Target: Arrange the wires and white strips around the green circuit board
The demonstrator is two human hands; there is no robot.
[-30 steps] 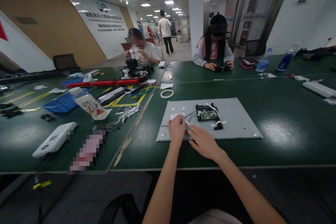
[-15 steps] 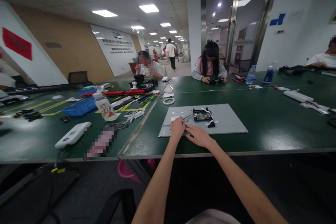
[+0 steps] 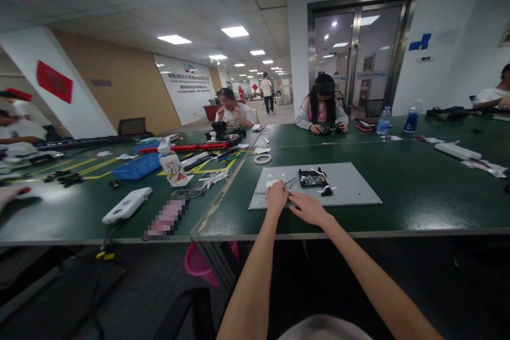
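A person sits at a long green worktop (image 3: 418, 191), both bare arms stretched forward onto a flat grey metal panel (image 3: 350, 186) lying near the front edge. The left hand (image 3: 276, 196) rests on the panel's near left part, fingers curled down beside a small white label (image 3: 274, 183); whether it pinches anything cannot be told at this size. The right hand (image 3: 307, 207) lies just beside it, palm down and fingers spread flat on the panel, gripping nothing. Thin wires (image 3: 292, 180) run from the hands toward a small green circuit board (image 3: 313, 179) fixed near the panel's middle. Compared with a second ago, the head has lifted, so the panel looks farther off and more of the room shows, yet both hands have stayed in the same spot by the label, which suggests the fiddly work there continues. A roll of white tape (image 3: 263, 159) lies beyond the panel; a blue tray (image 3: 137, 167) and a bottle (image 3: 171, 162) stand to the left. Other people sit across the worktop
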